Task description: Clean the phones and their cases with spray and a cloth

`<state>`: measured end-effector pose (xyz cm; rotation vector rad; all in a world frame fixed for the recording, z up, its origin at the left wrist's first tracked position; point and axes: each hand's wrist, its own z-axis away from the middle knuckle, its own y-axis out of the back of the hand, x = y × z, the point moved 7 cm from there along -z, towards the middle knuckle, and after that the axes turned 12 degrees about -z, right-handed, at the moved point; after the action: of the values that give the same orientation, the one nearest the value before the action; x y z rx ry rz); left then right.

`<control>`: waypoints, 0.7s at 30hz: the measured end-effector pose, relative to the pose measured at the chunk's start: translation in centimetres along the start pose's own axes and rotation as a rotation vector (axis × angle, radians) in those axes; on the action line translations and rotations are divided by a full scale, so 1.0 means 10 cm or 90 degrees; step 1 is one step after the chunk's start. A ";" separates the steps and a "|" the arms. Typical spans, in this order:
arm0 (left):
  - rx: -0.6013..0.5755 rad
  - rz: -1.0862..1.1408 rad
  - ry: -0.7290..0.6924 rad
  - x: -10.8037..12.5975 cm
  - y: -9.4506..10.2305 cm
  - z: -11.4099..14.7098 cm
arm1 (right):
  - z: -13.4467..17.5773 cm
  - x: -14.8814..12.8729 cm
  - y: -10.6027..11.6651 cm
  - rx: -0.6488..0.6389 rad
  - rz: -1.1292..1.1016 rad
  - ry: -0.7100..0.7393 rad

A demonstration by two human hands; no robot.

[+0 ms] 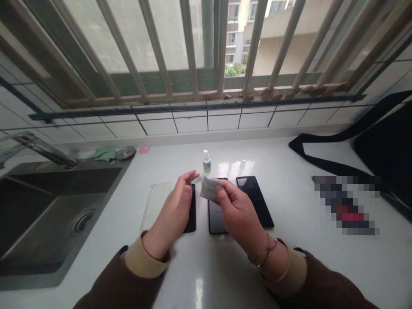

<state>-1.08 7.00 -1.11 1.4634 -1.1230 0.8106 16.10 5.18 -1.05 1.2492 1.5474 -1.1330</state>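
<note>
Pinched between the thumb and fingers of my right hand [238, 210] is a small grey cloth [209, 189]. It hangs above the middle phone [216, 221], whose dark screen my right hand partly covers. My left hand [175, 208] is raised to the left of the cloth, fingers stretched out and nothing visible in them. Under it lies another dark phone [192, 216], mostly hidden. To the right rests a third black phone [257, 201]. A small white bottle [206, 164] with a coloured label stands upright behind the phones.
A clear case [158, 189] lies left of my left hand. Farther left are a dark sink [61, 176], a faucet [48, 150] and a green cloth [103, 154]. A black strap [322, 138] and a pixelated item [346, 208] lie right. A barred window stands behind the counter.
</note>
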 end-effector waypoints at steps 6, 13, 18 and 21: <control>-0.067 -0.027 0.011 0.03 -0.19 0.10 | 0.06 -0.08 -0.23 -0.124 -0.012 0.032; -0.018 0.036 0.015 0.06 -0.12 0.10 | 0.09 -0.05 -0.25 -0.157 -0.048 -0.003; -0.018 0.076 0.000 0.03 -0.12 0.10 | 0.10 -0.07 -0.26 -0.171 -0.069 0.007; -0.012 0.097 -0.004 0.04 -0.13 0.09 | 0.12 -0.09 -0.27 -0.179 -0.085 0.010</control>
<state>0.20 6.02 -1.31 1.3777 -1.2558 0.8992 13.68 3.55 -0.10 0.9810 1.7540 -0.9492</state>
